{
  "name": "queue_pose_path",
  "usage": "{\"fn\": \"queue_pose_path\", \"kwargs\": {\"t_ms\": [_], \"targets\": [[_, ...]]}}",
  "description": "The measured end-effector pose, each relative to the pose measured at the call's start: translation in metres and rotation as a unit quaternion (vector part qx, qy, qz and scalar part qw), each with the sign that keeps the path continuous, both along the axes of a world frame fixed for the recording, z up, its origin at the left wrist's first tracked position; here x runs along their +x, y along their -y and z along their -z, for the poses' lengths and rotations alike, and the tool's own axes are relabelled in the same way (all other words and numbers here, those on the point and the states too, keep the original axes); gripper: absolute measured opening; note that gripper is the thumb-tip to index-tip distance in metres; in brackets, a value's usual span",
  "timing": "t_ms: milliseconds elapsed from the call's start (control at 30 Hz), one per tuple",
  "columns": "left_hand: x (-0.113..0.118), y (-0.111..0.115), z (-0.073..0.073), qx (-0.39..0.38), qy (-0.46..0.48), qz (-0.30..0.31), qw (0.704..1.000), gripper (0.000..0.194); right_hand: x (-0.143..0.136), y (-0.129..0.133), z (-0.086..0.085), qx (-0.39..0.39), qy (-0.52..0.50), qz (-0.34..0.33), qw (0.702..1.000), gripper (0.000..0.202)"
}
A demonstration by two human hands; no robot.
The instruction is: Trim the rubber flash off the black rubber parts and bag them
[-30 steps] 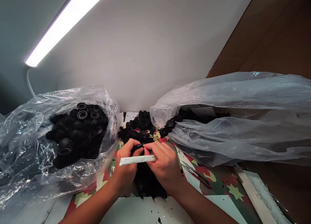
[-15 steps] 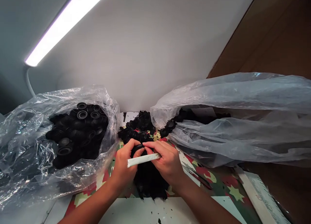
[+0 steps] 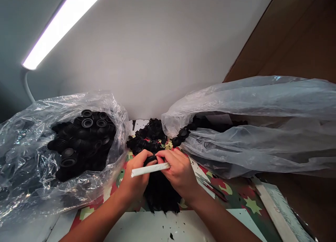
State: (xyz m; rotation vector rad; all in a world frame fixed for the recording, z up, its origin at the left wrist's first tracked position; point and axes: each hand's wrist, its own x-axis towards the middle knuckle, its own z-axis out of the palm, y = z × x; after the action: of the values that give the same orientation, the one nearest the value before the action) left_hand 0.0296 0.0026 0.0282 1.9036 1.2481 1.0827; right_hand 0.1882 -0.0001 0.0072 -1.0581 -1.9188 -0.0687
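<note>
Between my two hands is a small black rubber part, mostly covered by the fingers. My left hand is closed around it from the left. My right hand is closed too, its fingertips meeting the part. From the right grip a flat white stick-like handle sticks out leftward across the left hand; its other end is hidden by the fingers. Under the hands lies a heap of black rubber scraps.
On the left, a clear plastic bag holds several black ribbed rubber bellows. A second plastic bag opens at right, black pieces at its mouth. Scissors or similar tools lie right of my hands. A lamp hangs upper left; cardboard stands right.
The white handle has swung slightly left and up with my right hand. Both hands remain on the black part. The whole view has shifted a little.
</note>
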Motion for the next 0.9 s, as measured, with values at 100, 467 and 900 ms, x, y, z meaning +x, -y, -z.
{"fn": "queue_pose_path", "kwargs": {"t_ms": [100,467,900], "targets": [[-0.002,0.0,-0.003,-0.014,0.041,0.035,0.998,0.013,0.007,-0.009,0.003,-0.03,-0.032,0.024,0.999,0.017],[-0.012,-0.007,0.003,-0.189,0.255,0.05,0.947,0.036,0.009,-0.018,0.011,-0.253,-0.238,-0.003,0.938,0.037],[-0.008,-0.008,0.006,-0.178,0.254,0.014,0.95,0.04,-0.019,0.002,-0.001,-0.394,-0.383,-0.159,0.82,0.05]]}}
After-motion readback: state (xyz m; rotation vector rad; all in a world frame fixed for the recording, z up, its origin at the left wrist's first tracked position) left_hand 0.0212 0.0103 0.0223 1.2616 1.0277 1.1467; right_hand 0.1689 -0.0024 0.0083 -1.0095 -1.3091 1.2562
